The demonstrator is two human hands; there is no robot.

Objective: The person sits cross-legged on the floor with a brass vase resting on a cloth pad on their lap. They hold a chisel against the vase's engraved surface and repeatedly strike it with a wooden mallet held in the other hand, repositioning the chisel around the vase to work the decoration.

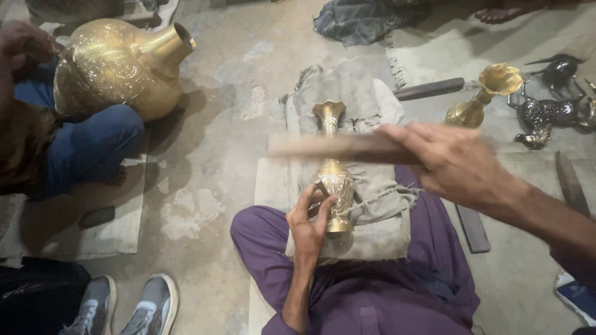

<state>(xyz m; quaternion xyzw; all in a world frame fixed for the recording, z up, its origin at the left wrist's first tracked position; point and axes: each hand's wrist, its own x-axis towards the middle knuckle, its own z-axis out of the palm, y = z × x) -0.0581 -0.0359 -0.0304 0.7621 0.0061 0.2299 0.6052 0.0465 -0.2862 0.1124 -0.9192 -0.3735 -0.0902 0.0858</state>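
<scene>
We see a slim brass vase (333, 177) lying on its side at the centre of the frame, on a worn grey cloth (366, 186) spread over a pale slab (273, 186) in front of our purple-clad legs (372, 298). Its flared mouth points toward the top of the frame and its round foot toward us. The neck is narrow and plain gold, while the swollen belly looks paler, almost silvery, and carries fine engraved patterning.

Our left hand (312, 220), just below centre, presses against the belly near the foot, fingers curled around its near side and steadying it on the cloth. Our right hand (450, 162), right of centre, is clenched around one end of a flat wooden stick (338, 147), which runs level across the vase's neck and is blurred.

At upper left, a large engraved brass pot (115, 65) rests on the blue-trousered lap of another person (93, 146). At upper right, a second brass vase (481, 99) lies on the concrete floor (217, 142), beside dark metal pieces (549, 108).
</scene>
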